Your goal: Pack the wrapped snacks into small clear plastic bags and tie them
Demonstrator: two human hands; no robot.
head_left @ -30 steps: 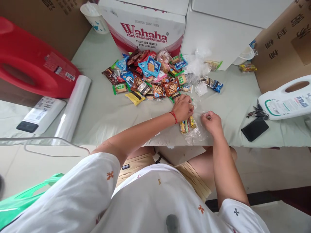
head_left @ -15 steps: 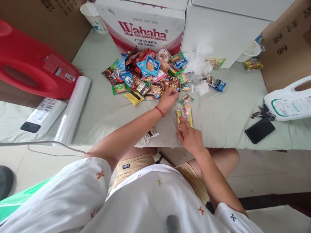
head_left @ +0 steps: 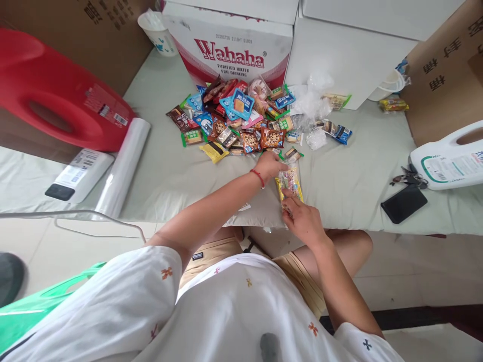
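A clear plastic bag with yellow snack packets (head_left: 291, 182) in it lies on the cloth near the front edge. My left hand (head_left: 268, 166) is closed at the bag's upper end, fingers pinched together on the clear plastic. Curled over the lower end is my right hand (head_left: 302, 217), thumb and fingers gripping the bag; part of it is hidden under them. Just beyond the bag lies a small wrapped biscuit (head_left: 292, 155). Behind my left hand is a heap of snack packets, with a brown cookie packet (head_left: 272, 137) at its near side.
A Wahaha carton (head_left: 234, 50) stands behind the heap. Crumpled clear plastic (head_left: 313, 103) lies to its right. At left are a red jug (head_left: 64, 95) and a plastic roll (head_left: 123, 168). A white jug (head_left: 449, 161), keys and a black phone (head_left: 403, 203) are at right.
My left hand has come toward me from the heap's edge to the top of the bag. My right hand stays at the bag's lower end. The view has shifted slightly.
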